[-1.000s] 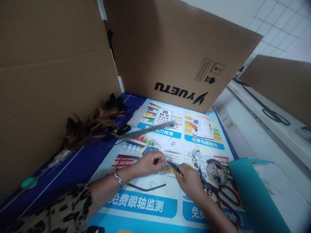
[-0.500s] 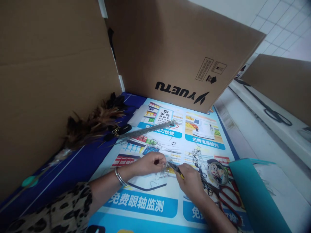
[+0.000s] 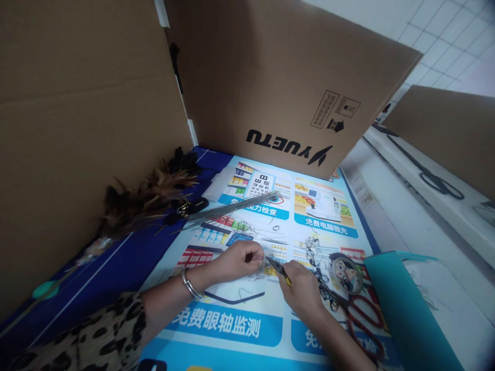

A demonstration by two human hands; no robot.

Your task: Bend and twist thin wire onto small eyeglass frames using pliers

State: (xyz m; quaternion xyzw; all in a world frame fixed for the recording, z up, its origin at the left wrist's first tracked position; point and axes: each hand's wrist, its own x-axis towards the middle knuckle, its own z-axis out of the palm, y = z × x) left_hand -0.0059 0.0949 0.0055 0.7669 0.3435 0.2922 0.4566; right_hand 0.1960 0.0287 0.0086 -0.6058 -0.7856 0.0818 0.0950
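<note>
Seen from the head camera, the left hand (image 3: 240,260) had its grip pinched together on what seemed to be a small wire piece (image 3: 260,269), too fine to see clearly, low over a printed poster (image 3: 232,330) on the counter. Just to its right, the right hand (image 3: 305,294) had its grip clamped around yellow-handled pliers (image 3: 279,268), their tips at that wire piece. A wire bundle (image 3: 235,206) lay farther off, a feather duster (image 3: 150,198) at far left, and red scissors (image 3: 365,322) at near right.

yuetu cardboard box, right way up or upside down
Upside down: the YUETU lettering on the cardboard box reads inverted in the head view, with the box standing behind the poster.
</note>
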